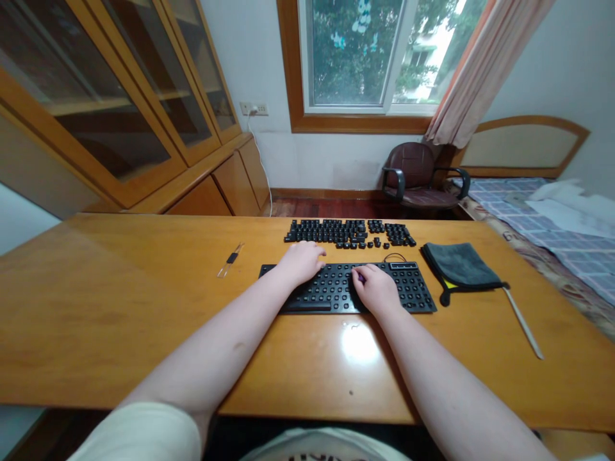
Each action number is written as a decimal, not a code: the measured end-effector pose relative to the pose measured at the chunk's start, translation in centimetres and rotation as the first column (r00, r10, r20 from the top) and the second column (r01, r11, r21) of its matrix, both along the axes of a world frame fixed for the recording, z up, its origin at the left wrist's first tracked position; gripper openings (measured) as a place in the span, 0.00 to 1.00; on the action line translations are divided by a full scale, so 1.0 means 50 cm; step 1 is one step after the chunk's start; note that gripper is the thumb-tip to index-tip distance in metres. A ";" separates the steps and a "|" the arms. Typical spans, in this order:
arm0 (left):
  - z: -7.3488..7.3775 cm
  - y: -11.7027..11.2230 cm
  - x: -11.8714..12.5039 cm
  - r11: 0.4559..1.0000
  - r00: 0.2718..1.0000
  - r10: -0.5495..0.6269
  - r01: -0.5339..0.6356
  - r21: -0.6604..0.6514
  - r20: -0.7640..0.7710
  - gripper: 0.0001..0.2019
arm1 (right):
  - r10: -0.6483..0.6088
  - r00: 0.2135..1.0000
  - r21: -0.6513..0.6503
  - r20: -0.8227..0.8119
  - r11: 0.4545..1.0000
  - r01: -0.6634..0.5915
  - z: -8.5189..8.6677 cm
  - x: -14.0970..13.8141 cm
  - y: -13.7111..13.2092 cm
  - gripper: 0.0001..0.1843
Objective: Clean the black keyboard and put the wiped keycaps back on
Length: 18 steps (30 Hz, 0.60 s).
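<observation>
A black keyboard point(339, 291) with its keycaps off lies on the wooden table, its switches bare and the space bar still in place. My left hand point(302, 261) rests over its upper left part, fingers extended and apart. Over the keyboard's middle, my right hand point(377, 289) is closed in a pinch around a small dark purplish thing, mostly hidden by the fingers. Just beyond the keyboard, loose black keycaps point(327, 231) are laid out in rows. A wire keycap puller point(232, 258) with a black middle lies to the left.
On the right, a folded grey cloth point(459, 264) lies beside a thin pale stick point(524, 325). The wooden table point(144, 307) has its far edge just behind the keycaps. Past it stand a brown armchair point(413, 173), a bed point(528, 198) and a glass-door cabinet point(192, 137).
</observation>
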<state>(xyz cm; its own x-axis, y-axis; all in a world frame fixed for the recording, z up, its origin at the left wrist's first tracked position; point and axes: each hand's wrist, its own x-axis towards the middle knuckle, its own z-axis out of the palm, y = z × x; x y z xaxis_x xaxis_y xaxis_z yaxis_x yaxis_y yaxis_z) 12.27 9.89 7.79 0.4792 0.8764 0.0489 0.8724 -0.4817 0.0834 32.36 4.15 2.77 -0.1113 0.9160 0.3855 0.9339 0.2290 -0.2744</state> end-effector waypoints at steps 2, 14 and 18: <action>-0.011 0.043 0.029 1.000 1.000 0.026 -0.026 0.001 -0.004 0.16 | -0.002 1.000 -0.001 -0.005 1.000 0.002 0.001 0.000 -0.001 0.16; -0.044 0.139 0.113 0.999 1.000 0.027 -0.026 -0.032 0.003 0.12 | 0.031 0.998 0.017 -0.052 0.999 -0.030 -0.004 0.000 0.001 0.14; -0.055 0.136 0.118 0.997 0.998 0.062 -0.061 -0.048 0.030 0.09 | 0.040 0.996 0.030 -0.077 0.999 -0.037 -0.007 -0.001 0.002 0.13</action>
<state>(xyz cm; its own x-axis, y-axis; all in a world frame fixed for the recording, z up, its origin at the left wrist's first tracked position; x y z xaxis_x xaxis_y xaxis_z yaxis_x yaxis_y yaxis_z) 18.20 16.69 5.05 0.4234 0.9057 0.0216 0.8967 -0.4223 0.1326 32.32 4.25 2.45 -0.1150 0.9003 0.4198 0.9004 0.2730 -0.3388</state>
